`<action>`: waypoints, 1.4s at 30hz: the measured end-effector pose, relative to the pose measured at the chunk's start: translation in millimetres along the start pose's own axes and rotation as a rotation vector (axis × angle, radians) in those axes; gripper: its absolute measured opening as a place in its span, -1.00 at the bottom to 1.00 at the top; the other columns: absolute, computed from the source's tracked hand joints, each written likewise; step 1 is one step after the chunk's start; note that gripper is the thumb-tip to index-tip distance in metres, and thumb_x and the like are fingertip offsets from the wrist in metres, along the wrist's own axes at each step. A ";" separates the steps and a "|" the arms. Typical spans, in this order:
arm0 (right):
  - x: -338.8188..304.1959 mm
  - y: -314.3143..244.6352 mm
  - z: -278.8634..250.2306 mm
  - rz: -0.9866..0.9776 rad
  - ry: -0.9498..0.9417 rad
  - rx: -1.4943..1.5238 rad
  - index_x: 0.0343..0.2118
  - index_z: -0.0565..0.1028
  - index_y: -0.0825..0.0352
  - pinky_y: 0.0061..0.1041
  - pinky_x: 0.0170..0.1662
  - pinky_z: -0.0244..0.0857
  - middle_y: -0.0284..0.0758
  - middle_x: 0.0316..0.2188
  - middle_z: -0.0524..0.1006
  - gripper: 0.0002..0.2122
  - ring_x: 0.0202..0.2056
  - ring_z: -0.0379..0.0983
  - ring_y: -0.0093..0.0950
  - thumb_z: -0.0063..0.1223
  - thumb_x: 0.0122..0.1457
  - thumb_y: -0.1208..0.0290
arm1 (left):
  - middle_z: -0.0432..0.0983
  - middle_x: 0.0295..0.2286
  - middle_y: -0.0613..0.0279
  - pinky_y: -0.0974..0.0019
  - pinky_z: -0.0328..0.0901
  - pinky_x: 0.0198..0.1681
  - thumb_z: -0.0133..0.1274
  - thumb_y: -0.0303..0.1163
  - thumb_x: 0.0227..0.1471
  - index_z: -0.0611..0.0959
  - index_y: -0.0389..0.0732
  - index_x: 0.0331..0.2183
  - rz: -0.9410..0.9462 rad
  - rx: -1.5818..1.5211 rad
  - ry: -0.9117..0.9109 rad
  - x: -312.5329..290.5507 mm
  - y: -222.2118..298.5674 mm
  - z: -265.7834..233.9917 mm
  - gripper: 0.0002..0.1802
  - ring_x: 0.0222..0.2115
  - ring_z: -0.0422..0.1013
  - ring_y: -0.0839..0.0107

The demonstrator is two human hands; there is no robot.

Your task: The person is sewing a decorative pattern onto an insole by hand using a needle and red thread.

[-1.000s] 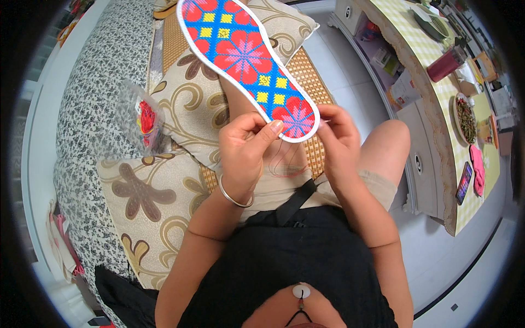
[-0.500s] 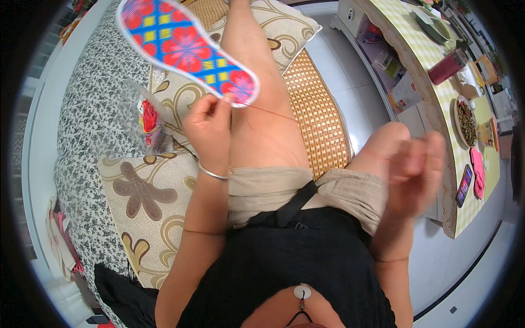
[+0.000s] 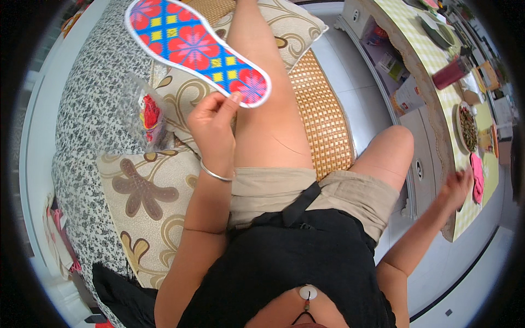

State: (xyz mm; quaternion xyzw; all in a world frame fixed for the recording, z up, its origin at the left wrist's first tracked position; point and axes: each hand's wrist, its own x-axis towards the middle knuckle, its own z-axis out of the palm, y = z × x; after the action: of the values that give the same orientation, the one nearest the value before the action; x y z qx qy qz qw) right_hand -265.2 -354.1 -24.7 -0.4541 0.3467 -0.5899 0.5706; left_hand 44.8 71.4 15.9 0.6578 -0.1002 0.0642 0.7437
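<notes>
My left hand (image 3: 214,121) pinches the edge of an insole (image 3: 199,49) near its narrower, rounded end. The insole is white-rimmed, with red and pink flowers, blue bands and yellow squares, and it hangs over my left leg. A thin dark line, perhaps thread, lies across that thigh. Far to the right, my right hand (image 3: 457,188) is stretched out over the edge of the table, beside a pink cloth (image 3: 477,179). Its fingers are smeared by motion, so I cannot tell whether they hold anything. A clear plastic bag (image 3: 146,117) with red and yellow thread lies left of my left hand.
On the table with a checked cloth (image 3: 437,229) stand a dark red bottle (image 3: 451,72), a plate of food (image 3: 466,127) and a green dish (image 3: 436,30). Patterned cushions (image 3: 147,188) and a woven mat (image 3: 317,104) lie on the seat around my legs.
My right hand has swung from above my right knee out to the table's edge, now covering most of the phone there. The insole has shifted slightly right, still in my left hand.
</notes>
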 end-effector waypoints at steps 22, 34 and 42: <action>-204.4 -0.9 210.1 0.114 -0.956 -0.281 -0.36 0.50 0.44 -0.64 -0.53 0.18 -0.42 -0.63 0.43 -0.86 -0.58 0.28 -0.68 0.15 -0.02 0.58 | 0.51 -0.52 0.31 0.60 0.21 -0.41 0.11 -0.59 -0.06 0.61 -0.39 -0.45 -0.179 -0.060 -0.345 -55.9 8.6 26.0 -0.94 -0.50 0.33 0.68; -235.8 -4.3 195.7 -0.702 -1.089 -0.327 -0.41 0.46 0.36 -0.40 -0.56 0.24 -0.27 -0.63 0.41 -0.81 -0.60 0.39 -0.33 0.15 -0.16 0.60 | 0.51 -0.52 0.30 0.59 0.22 -0.39 0.11 -0.59 -0.06 0.60 -0.38 -0.45 -0.212 -0.077 -0.356 -59.7 10.9 25.9 -0.94 -0.49 0.34 0.67; -239.2 -5.6 195.2 -0.687 -1.096 -0.326 -0.40 0.48 0.36 -0.40 -0.58 0.23 -0.28 -0.65 0.39 -0.81 -0.61 0.37 -0.33 0.14 -0.17 0.60 | 0.50 -0.52 0.28 0.60 0.22 -0.44 0.11 -0.59 -0.05 0.59 -0.38 -0.44 -0.197 -0.109 -0.345 -63.1 13.4 27.9 -0.95 -0.52 0.34 0.67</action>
State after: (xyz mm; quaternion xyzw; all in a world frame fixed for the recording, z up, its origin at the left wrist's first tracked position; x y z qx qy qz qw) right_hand -100.6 -95.9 14.7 -0.8535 -0.0732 -0.3619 0.3678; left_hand -21.4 47.8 17.2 0.6243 -0.1647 -0.1283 0.7528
